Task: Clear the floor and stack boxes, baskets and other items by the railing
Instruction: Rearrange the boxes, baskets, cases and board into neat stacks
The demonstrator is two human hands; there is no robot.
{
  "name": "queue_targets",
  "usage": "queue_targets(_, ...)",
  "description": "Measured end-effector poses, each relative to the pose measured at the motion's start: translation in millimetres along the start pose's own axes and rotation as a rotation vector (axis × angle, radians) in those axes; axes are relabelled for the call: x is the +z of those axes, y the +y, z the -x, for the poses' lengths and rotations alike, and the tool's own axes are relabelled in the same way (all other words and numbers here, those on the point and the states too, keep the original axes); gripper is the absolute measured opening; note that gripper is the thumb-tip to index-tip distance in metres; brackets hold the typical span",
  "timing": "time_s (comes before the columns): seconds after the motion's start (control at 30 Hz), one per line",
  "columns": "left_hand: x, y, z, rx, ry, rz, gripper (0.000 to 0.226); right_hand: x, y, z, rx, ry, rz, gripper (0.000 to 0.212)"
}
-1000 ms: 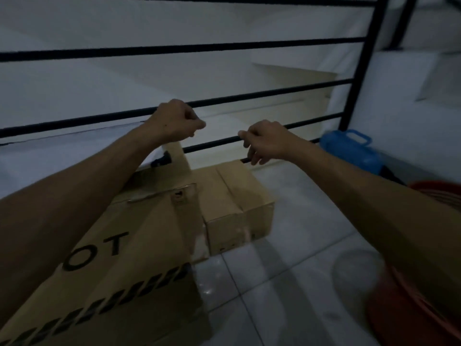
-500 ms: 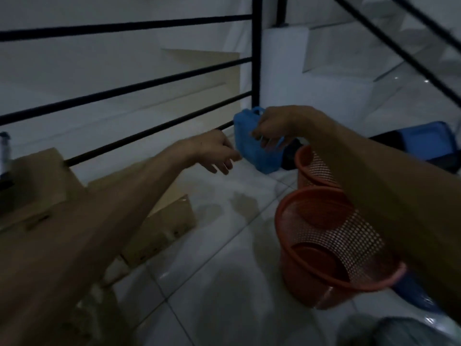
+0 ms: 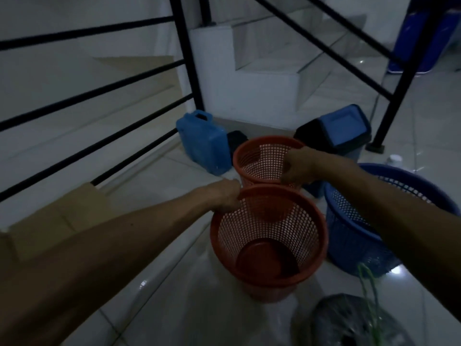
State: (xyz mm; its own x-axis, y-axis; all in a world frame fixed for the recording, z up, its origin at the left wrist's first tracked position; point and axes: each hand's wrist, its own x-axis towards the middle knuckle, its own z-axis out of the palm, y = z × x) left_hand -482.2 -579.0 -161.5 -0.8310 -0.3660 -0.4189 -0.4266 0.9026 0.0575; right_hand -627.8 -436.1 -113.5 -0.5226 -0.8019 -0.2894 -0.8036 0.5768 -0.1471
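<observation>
Two orange mesh baskets stand on the white tile floor. My left hand (image 3: 225, 197) grips the far-left rim of the near orange basket (image 3: 268, 240), which is upright with a dark disc at its bottom. My right hand (image 3: 299, 166) curls over the near-right rim of the far orange basket (image 3: 259, 158), just behind the first. The black railing (image 3: 99, 96) runs along the left. A cardboard box (image 3: 62, 216) sits at its foot, partly hidden by my left forearm.
A blue jerrycan (image 3: 202, 143) leans by the railing post. A black and blue swing-lid bin (image 3: 334, 131) sits behind the baskets and a blue mesh basket (image 3: 354, 226) to their right. A dark plastic bag (image 3: 349, 323) with a green cord lies near me. White stair steps rise behind.
My view swung right from the boxes to the baskets. My left hand dropped onto the near orange basket's rim. My right hand left the blue jerrycan for the far basket.
</observation>
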Motion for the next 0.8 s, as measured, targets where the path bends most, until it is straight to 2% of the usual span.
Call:
queue_targets(0.07, 1.5, 2.7, -4.6, 0.053, 0.056, 0.000, 0.015, 14.9, 10.0, 7.3, 0.030, -0.054, 0.021, 0.026)
queue_targets(0.17, -7.6, 1.5, -11.2, 0.055, 0.048, 0.053, 0.018, 27.8, 21.7, 12.3, 0.053, -0.077, 0.022, 0.020)
queue_targets(0.3, -15.9, -5.8, -19.7, -0.020, -0.060, 0.226, 0.005, 35.5, 26.4, 20.6, 0.047, -0.111, 0.037, 0.028)
queue_targets(0.4, -19.7, -9.6, -23.3, -0.038, -0.130, 0.325, 0.006, 38.5, 25.0, 27.8, 0.068, -0.163, -0.099, 0.036)
queue_targets(0.57, -23.2, -19.9, -27.5, -0.087, -0.248, 0.338, 0.006, 45.5, 18.1, 32.9, 0.067, -0.180, -0.083, 0.034)
queue_targets(0.63, -24.9, -26.6, -27.4, -0.094, -0.278, 0.340, 0.010, 49.1, 15.7, 34.3, 0.084, -0.203, -0.093, 0.025)
queue_targets(0.7, -28.0, -36.6, -26.3, -0.098, -0.312, 0.345, 0.015, 48.2, 12.3, 39.3, 0.102, -0.222, -0.197, 0.005)
queue_targets(0.8, -42.0, -59.4, -21.2, -0.118, -0.369, 0.383, 0.015, 45.0, 3.5, 42.4, 0.126, -0.316, -0.550, 0.019)
